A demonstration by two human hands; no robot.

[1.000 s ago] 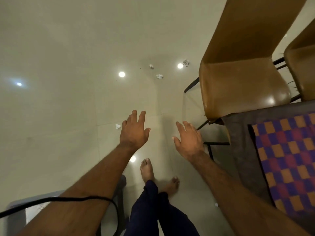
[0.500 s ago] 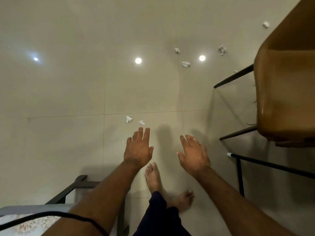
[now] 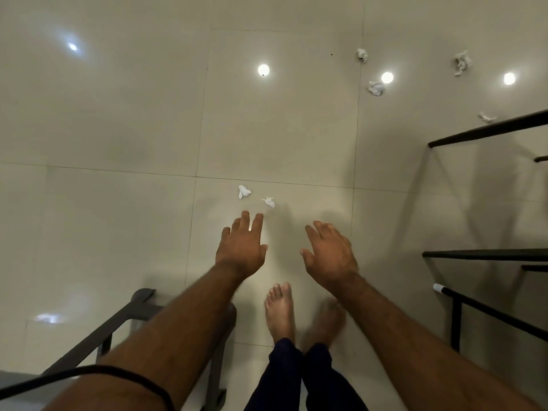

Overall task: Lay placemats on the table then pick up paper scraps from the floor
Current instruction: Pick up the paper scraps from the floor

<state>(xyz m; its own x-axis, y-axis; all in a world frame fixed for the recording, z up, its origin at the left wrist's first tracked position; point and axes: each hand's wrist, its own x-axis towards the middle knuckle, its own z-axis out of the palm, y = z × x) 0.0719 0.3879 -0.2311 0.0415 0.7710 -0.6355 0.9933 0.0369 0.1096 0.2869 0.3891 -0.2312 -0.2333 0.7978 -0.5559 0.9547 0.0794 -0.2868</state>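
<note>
Two small white paper scraps lie on the tiled floor just beyond my fingers: one scrap (image 3: 243,191) to the left, a thinner scrap (image 3: 268,201) to its right. My left hand (image 3: 241,247) hovers open, palm down, its fingertips a short way below the thinner scrap. My right hand (image 3: 330,255) is open too, fingers spread, further right and holding nothing. Farther off at the upper right lie more crumpled scraps: one (image 3: 361,55), one (image 3: 376,88), a larger one (image 3: 461,63) and a small one (image 3: 486,117). No placemat or table top is in view.
Black metal chair legs (image 3: 486,132) and frame bars (image 3: 486,254) stand at the right. A dark grey furniture frame (image 3: 124,318) sits at the lower left. My bare feet (image 3: 280,310) stand below the hands. Ceiling lights reflect in the glossy floor.
My view has swung left and down: the brown chairs and checked placemat have left the frame. Both hands stay open and have come closer to the two near scraps.
</note>
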